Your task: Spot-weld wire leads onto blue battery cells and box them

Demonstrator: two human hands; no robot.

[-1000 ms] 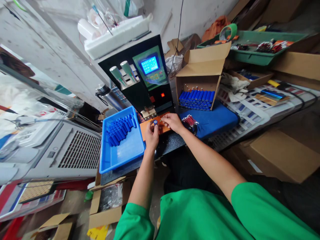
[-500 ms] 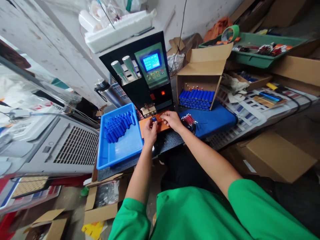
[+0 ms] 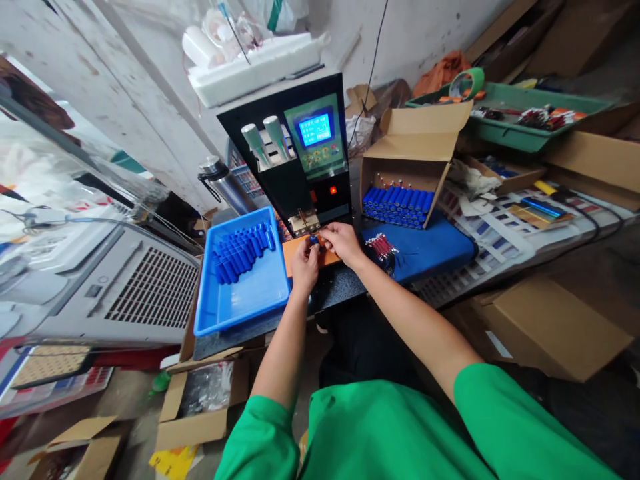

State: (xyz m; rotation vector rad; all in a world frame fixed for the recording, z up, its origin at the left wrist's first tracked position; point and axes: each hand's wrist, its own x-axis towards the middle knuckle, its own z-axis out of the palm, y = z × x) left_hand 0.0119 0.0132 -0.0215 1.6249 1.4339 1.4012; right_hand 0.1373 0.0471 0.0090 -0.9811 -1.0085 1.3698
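My left hand (image 3: 305,265) is closed on a small blue cylinder (image 3: 313,240), just below the metal tips (image 3: 304,221) of a black machine (image 3: 280,187) with a lit screen. From the right, my right hand (image 3: 342,243) reaches in with its fingers pinched beside the cylinder; what they hold is too small to make out. Both hands are over an orange block (image 3: 326,258). A blue tray (image 3: 241,308) holding several blue cylinders (image 3: 240,253) lies left of them. Red and white wires (image 3: 381,247) lie to the right of my right hand.
Behind the wires, an open cardboard box (image 3: 420,140) holds many blue cylinders on a blue surface (image 3: 440,250). A steel flask (image 3: 227,187) leans left of the machine. Farther right is a green tray (image 3: 520,137). Cardboard boxes stand below the table.
The whole view has shifted slightly, with the machine appearing farther right and lower. My left hand and the blue cylinder are a little closer to my right hand and the metal tips.
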